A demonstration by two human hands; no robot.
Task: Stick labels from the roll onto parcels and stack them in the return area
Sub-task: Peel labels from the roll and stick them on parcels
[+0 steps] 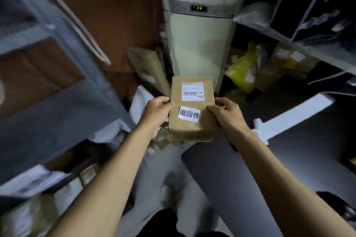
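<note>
I hold a brown cardboard parcel (192,127) in front of me with both hands, in the middle of the view. My left hand (157,110) grips its left edge, thumb on top. My right hand (226,113) grips its right edge, thumb on the top face. A white shipping label with a barcode (192,91) is stuck on the far half of the top. Nearer to me on the same face sits a white label with black characters (189,114), between my two thumbs. The label roll is not in view.
A tall white standing air conditioner (200,44) rises straight ahead. A long cardboard box (148,71) leans to its left. Grey shelves (300,44) on the right hold a yellow bag (241,71) and boxes. More shelving with parcels (38,113) stands at the left.
</note>
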